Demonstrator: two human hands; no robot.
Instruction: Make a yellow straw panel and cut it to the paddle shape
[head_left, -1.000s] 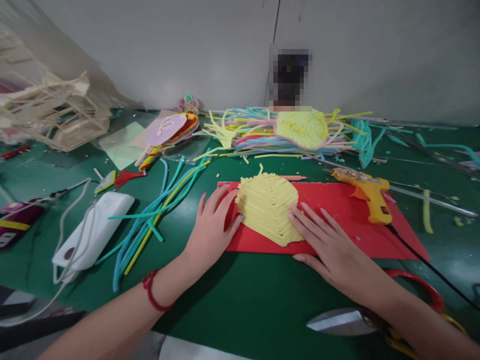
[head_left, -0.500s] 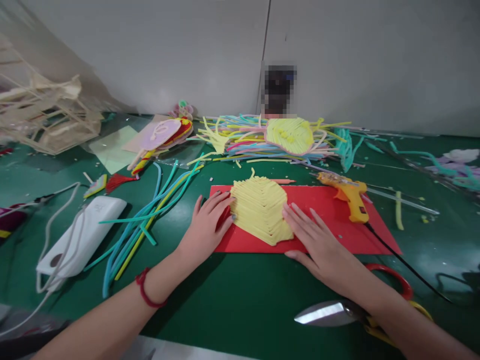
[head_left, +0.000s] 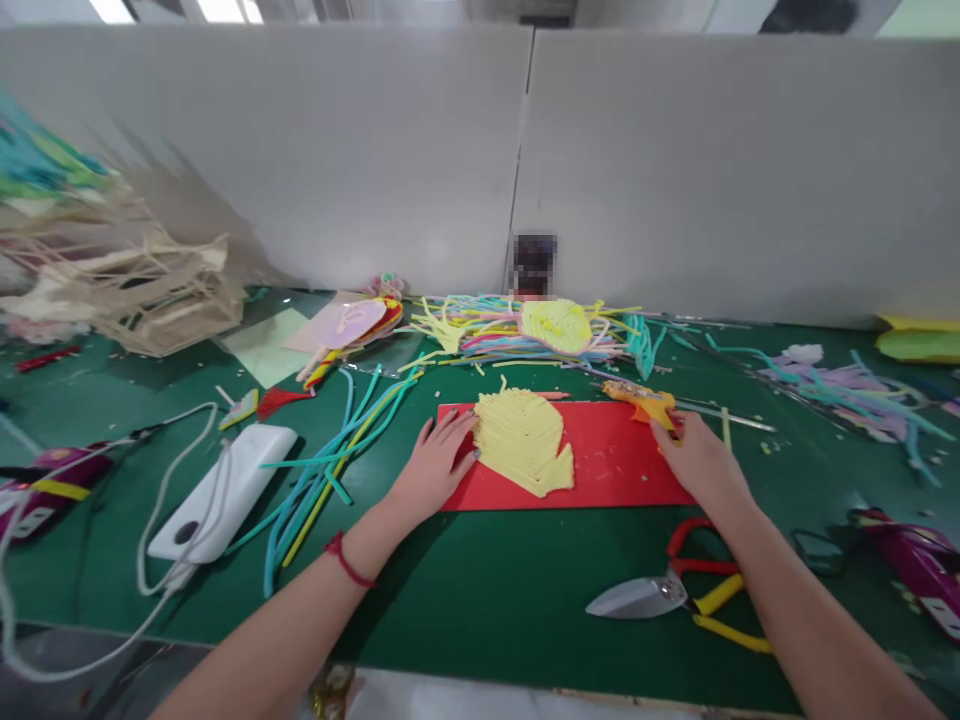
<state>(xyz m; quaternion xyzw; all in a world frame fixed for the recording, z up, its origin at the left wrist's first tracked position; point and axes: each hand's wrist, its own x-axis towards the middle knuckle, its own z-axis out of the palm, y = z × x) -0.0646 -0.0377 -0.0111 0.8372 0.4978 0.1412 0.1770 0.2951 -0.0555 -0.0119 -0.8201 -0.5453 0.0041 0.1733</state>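
Observation:
A yellow leaf shape [head_left: 520,440], made of fuzzy pipe-cleaner strands laid side by side, rests on a red board [head_left: 619,460]. My left hand [head_left: 436,460] lies at its left edge, fingers stretched out and touching it. At the board's right end, my right hand [head_left: 701,462] has its fingers around the handle of a yellow-orange glue gun [head_left: 642,400], whose nozzle points left. The leaf's lower right part stands out as a separate flap. Below the board are scissors [head_left: 637,598] with red and yellow handles, blades toward the left.
Loose blue, green and yellow pipe cleaners [head_left: 337,460] lie left of the board, beside a white power bank [head_left: 225,490] with a cable. Behind is a colourful pipe-cleaner pile [head_left: 480,345] bearing a yellow-green oval piece [head_left: 556,326]. A grey partition [head_left: 337,170] borders the table.
My right hand has left the leaf's right edge and moved right to the glue gun, taking hold of its handle. My left hand stays at the leaf. The view has tilted up.

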